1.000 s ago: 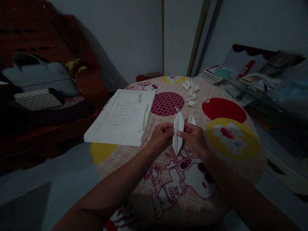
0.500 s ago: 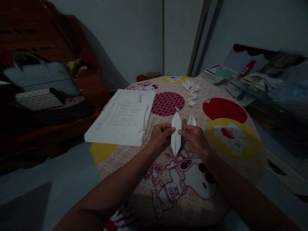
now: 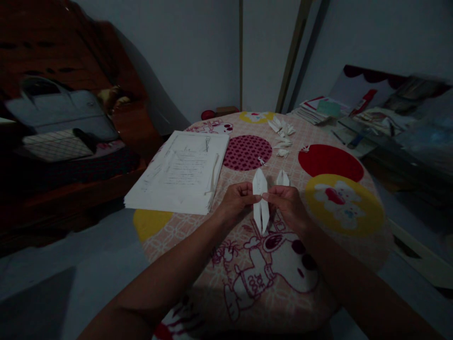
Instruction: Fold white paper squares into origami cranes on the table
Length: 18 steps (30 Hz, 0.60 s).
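Both my hands hold one folded white paper piece (image 3: 261,208) upright above the round table (image 3: 350,245). It is long, narrow and pointed at both ends, with a slit down its lower half. My left hand (image 3: 238,200) pinches its left side and my right hand (image 3: 288,204) pinches its right side, fingers closed. Just behind my right hand a smaller folded paper piece (image 3: 282,177) lies on the cartoon-printed tablecloth.
A thick stack of printed sheets (image 3: 182,171) lies on the table's left part. Several small folded paper pieces (image 3: 281,136) sit at the far side. Books and papers (image 3: 354,118) pile up at the right, a grey bag (image 3: 58,115) rests on dark wooden furniture at the left.
The paper piece has been narrowed between my fingers and its lower half now shows two separate points. My hands have stayed in about the same place.
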### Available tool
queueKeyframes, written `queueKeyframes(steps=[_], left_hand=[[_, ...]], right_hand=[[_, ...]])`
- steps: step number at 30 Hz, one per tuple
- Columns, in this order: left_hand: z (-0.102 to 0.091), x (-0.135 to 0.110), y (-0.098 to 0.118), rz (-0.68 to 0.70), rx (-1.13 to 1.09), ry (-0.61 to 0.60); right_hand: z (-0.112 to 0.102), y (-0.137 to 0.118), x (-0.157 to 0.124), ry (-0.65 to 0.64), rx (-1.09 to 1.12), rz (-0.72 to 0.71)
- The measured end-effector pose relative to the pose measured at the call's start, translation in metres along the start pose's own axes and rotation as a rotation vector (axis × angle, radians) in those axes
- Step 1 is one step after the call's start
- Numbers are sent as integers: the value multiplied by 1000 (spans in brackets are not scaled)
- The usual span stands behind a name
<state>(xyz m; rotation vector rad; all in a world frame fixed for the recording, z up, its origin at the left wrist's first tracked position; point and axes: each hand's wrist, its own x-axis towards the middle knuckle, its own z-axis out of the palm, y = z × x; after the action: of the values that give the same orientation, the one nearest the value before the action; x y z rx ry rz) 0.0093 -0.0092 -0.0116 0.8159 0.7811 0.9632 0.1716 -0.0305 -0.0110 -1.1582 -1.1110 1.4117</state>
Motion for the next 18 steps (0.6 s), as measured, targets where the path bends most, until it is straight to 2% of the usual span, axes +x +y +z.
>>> queueKeyframes(steps=[7,11,18], left_hand=[[-4,3,0,-9,-28,49],[-4,2,2,-40,-27,17],[-4,3,3,-4,-5,26]], right_hand=[[-1,0,1,-78,-39,35],[-3,-1,0,-116,-63,38],[-3,1,2,-62,-57,-14]])
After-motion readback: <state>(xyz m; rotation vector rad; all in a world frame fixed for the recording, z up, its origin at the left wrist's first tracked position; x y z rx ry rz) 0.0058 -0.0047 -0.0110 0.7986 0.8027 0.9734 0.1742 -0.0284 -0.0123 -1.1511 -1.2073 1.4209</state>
